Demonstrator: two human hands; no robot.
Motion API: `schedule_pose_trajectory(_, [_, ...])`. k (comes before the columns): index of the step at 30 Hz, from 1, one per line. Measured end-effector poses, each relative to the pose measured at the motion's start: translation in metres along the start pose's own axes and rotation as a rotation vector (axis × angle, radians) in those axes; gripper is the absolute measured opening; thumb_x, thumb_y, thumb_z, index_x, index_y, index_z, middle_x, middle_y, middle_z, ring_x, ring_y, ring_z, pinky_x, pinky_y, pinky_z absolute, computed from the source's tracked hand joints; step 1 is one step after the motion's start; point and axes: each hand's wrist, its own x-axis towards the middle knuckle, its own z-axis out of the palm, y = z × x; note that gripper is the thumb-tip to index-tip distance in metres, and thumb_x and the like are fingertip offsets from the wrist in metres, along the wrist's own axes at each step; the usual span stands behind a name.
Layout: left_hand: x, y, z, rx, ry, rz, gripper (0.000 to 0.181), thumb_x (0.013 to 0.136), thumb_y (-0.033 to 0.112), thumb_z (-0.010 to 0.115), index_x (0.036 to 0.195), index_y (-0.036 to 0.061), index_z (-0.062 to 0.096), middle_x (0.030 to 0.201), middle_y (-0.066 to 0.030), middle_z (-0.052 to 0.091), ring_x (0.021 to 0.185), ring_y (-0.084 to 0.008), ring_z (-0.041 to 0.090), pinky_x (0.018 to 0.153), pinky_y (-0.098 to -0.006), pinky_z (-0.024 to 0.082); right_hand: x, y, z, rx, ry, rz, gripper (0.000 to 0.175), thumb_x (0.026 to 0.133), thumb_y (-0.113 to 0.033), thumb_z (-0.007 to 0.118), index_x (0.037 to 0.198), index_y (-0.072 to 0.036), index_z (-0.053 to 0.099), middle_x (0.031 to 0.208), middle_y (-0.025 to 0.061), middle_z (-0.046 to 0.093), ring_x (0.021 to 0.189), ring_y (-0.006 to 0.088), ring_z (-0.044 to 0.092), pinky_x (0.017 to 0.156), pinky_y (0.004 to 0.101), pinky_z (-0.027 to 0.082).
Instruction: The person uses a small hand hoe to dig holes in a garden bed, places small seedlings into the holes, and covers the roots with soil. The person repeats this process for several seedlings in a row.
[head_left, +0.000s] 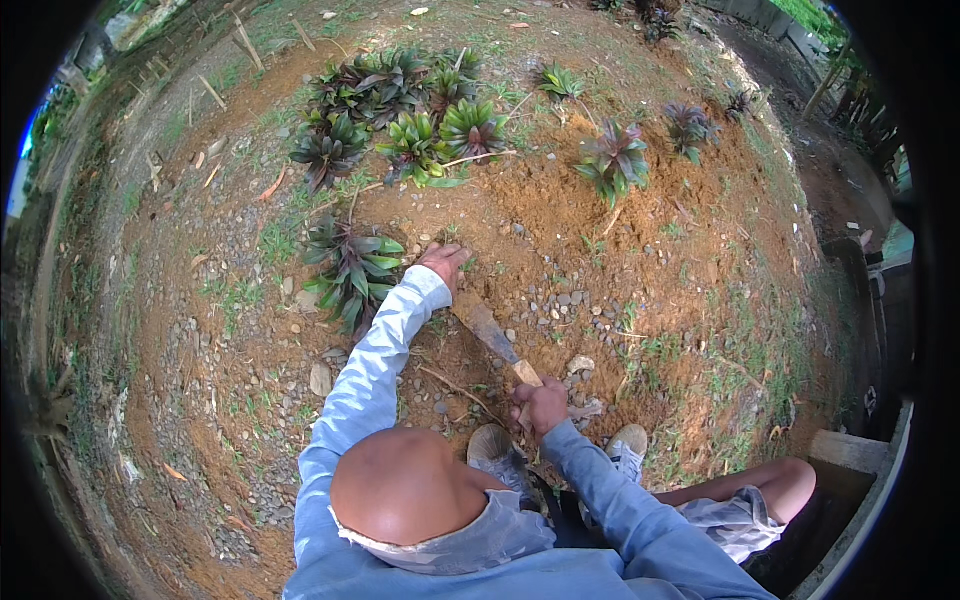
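Note:
My right hand (544, 405) grips the wooden handle of a bolo knife (486, 324) with a broad, soil-stained metal blade. The blade slants away to the upper left, its far end low over the brown soil. My left hand (445, 264) is down at the ground beside that end, fingers next to a small green weed (467, 265). Whether the fingers pinch the weed or touch the blade is hidden. Just left of my left forearm, a purple-green leafy plant (352, 266) leans over the soil.
Ahead stands a cluster of purple-green plants (375, 86), with a single plant (613, 161) to its right. Pebbles (562, 300) and a pale stone (580, 364) lie right of the blade. My shoes (628, 448) are close below. A concrete edge (851, 451) borders the lower right.

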Motion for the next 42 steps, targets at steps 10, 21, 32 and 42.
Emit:
schedule_pose_trajectory(10, [0.011,-0.017,0.020,0.136,0.063,-0.006,0.027,0.063,0.015,0.068,0.089,0.0083,0.065,0.080,-0.0127,0.063,0.084,-0.0338,0.061,0.074,-0.0432,0.050,0.006,-0.024,0.025,-0.137,-0.029,-0.055,0.029,0.071,0.008,0.054,0.100,0.011,0.052,0.067,0.0130,0.058,0.040,0.0206,0.052,0.033,0.0357,0.040])
schedule_pose_trajectory(21, [-0.033,0.020,0.003,-0.243,0.456,-0.139,0.025,0.062,0.010,0.077,0.082,0.0027,0.064,0.073,-0.0162,0.061,0.073,-0.0362,0.062,0.062,-0.0427,0.048,-0.065,-0.045,-0.044,-0.086,0.086,-0.152,0.029,0.071,0.007,0.054,0.100,0.011,0.054,0.068,0.0122,0.059,0.041,0.0208,0.052,0.035,0.0333,0.041])
schedule_pose_trajectory(32, [0.018,0.034,0.014,-0.097,0.239,-0.120,0.039,0.073,0.023,0.073,0.106,0.0046,0.064,0.107,-0.0178,0.062,0.104,-0.0356,0.056,0.090,-0.0438,0.046,0.043,-0.017,-0.023,-0.150,0.081,-0.183,0.038,0.070,0.003,0.057,0.108,0.009,0.053,0.071,0.0131,0.061,0.042,0.0209,0.053,0.037,0.0352,0.041])
schedule_pose_trajectory(42, [0.016,0.028,0.019,-0.092,0.327,0.008,0.025,0.065,0.006,0.069,0.090,0.0044,0.066,0.088,-0.0133,0.065,0.082,-0.0317,0.062,0.078,-0.0378,0.051,0.012,-0.039,-0.036,-0.716,0.033,-0.498,0.039,0.073,-0.002,0.064,0.110,0.002,0.057,0.073,0.0072,0.062,0.054,0.0149,0.059,0.049,0.0309,0.047])
